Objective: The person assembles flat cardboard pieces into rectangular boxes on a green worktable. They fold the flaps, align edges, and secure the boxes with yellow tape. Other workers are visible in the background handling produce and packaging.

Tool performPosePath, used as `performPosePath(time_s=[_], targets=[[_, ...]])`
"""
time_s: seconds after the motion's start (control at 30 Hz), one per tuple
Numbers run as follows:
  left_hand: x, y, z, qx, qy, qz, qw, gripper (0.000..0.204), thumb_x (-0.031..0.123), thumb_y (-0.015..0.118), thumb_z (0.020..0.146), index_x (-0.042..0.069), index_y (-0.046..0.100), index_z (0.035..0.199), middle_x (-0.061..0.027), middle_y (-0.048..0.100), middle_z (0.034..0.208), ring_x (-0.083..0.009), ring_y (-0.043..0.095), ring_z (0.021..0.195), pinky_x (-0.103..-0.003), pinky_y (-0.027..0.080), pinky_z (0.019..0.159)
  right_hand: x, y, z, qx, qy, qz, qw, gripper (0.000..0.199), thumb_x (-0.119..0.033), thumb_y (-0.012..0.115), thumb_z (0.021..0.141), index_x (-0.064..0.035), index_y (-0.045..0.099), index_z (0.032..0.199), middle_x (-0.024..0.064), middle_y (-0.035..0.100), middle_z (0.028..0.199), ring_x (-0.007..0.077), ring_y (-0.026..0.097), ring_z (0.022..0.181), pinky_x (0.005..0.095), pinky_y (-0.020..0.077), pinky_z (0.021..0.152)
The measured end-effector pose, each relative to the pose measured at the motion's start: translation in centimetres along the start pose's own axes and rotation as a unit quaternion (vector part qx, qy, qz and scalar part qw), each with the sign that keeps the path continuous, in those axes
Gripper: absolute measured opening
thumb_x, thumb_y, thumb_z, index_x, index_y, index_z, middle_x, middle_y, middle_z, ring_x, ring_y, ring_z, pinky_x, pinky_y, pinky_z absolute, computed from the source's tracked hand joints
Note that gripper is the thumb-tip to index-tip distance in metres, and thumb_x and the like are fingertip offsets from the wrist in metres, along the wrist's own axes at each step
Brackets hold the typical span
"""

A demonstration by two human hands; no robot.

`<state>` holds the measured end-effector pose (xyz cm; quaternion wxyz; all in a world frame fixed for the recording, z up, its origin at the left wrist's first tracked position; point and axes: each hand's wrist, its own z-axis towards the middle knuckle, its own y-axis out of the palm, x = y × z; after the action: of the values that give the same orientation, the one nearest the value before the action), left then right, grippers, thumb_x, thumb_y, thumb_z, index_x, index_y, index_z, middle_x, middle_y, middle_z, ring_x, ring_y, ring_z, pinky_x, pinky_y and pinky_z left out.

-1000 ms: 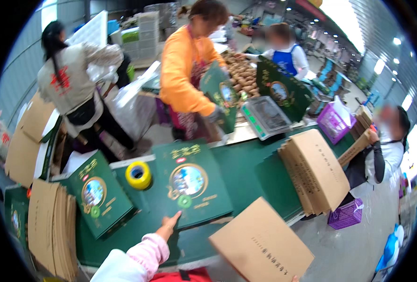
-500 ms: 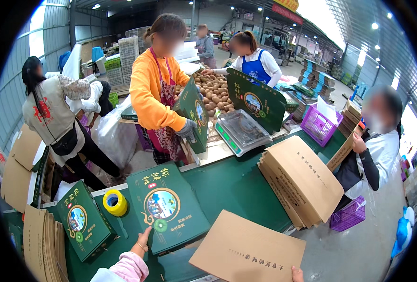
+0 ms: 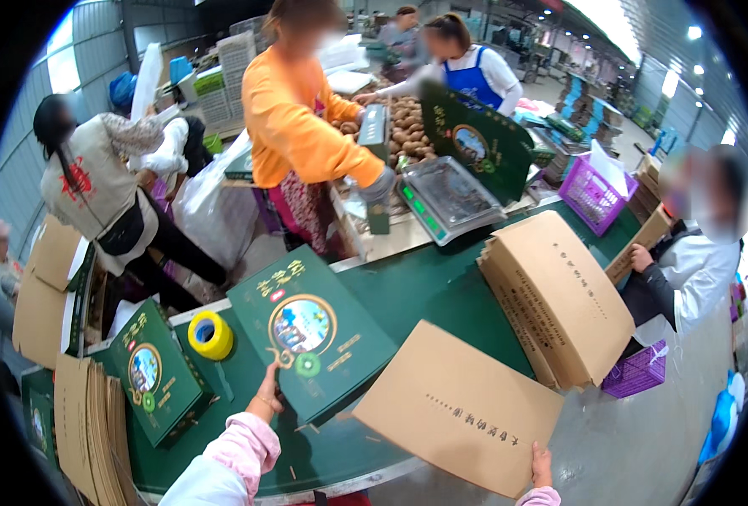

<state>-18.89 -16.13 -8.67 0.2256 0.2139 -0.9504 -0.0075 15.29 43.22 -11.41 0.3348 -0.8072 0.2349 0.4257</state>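
Observation:
My left hand (image 3: 267, 395) grips the near left edge of a green gift box (image 3: 359, 337) with a round picture on its lid. To its right, my right hand (image 3: 542, 464) holds the near right edge of a flat brown cardboard carton (image 3: 450, 396), which slants over the edge of the green table (image 3: 332, 460). The carton's far left corner comes close to the green box. A roll of yellow tape (image 3: 219, 347) lies left of the held box, beside a second green gift box (image 3: 150, 379).
Flat brown cartons (image 3: 83, 422) stand at the left; another bundle (image 3: 559, 295) leans at the right. Beyond the table are a scale (image 3: 454, 202) and a heap of kiwifruit (image 3: 409, 126). A co-worker in orange (image 3: 294, 126) handles a green box; another person (image 3: 694, 270) holds cardboard.
The view has shifted. My left hand has come round the green box's edge, and the box has turned and tilted slightly. The carton in my right hand has turned a little clockwise.

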Motion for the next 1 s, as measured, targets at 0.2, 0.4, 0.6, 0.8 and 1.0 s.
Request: performPosePath(time_s=[0.2, 0.4, 0.6, 0.8, 1.0], targets=[[-2.5, 2.5, 2.1, -0.038, 0.038, -0.046, 0.997, 0.077, 0.05, 0.075, 0.064, 0.007, 0.047, 0.122, -0.0139, 0.049, 0.117, -0.0267, 0.048, 0.106, -0.041, 0.039, 0.093, -0.1, 1.4, 0.1, 0.0, -0.003, 0.045, 0.999, 0.043, -0.03, 0.061, 0.088, 0.0052, 0.052, 0.11, 0.0146, 0.062, 0.096, 0.0215, 0.059, 0.081, 0.0355, 0.0494, 0.071], [-2.1, 3.6, 0.9, -0.253, 0.067, -0.137, 0.956, 0.032, 0.029, 0.062, 0.08, 0.007, 0.059, 0.104, -0.0083, 0.065, 0.098, -0.0263, 0.062, 0.091, -0.044, 0.051, 0.078, 0.9, -1.5, -0.5, -0.022, 0.064, 0.012, 0.998, 0.045, -0.032, 0.06, 0.088, 0.0053, 0.051, 0.111, 0.0143, 0.061, 0.098, 0.0206, 0.058, 0.083, 0.0339, 0.049, 0.072], [-1.8, 0.5, 0.7, -0.228, 0.135, -0.164, 0.95, 0.034, 0.025, 0.058, 0.078, 0.001, 0.058, 0.102, -0.0117, 0.065, 0.097, -0.028, 0.063, 0.087, -0.041, 0.051, 0.081, 1.5, -3.4, -2.1, -0.05, 0.055, 0.022, 0.997, 0.044, -0.035, 0.055, 0.09, 0.004, 0.052, 0.109, 0.0141, 0.062, 0.097, 0.0204, 0.061, 0.081, 0.0339, 0.0511, 0.072], [-1.8, -5.4, -1.6, -0.244, 0.132, -0.191, 0.942, 0.046, 0.03, 0.056, 0.078, 0.0, 0.055, 0.113, -0.0151, 0.063, 0.104, -0.0305, 0.062, 0.091, -0.044, 0.05, 0.084, 2.5, -4.9, -2.3, -0.085, 0.079, 0.009, 0.993, 0.047, -0.039, 0.048, 0.093, 0.0045, 0.054, 0.109, 0.0144, 0.065, 0.095, 0.0225, 0.065, 0.079, 0.0339, 0.0548, 0.072], [-1.8, -8.5, -4.9, -0.247, 0.113, -0.182, 0.945, 0.044, 0.025, 0.055, 0.079, -0.002, 0.054, 0.113, -0.0148, 0.064, 0.1, -0.0284, 0.063, 0.087, -0.04, 0.053, 0.08, -1.3, -6.6, -3.5, -0.148, 0.112, -0.032, 0.982, 0.045, -0.036, 0.044, 0.095, 0.0052, 0.054, 0.11, 0.0149, 0.065, 0.096, 0.0226, 0.065, 0.079, 0.0331, 0.0544, 0.072]])
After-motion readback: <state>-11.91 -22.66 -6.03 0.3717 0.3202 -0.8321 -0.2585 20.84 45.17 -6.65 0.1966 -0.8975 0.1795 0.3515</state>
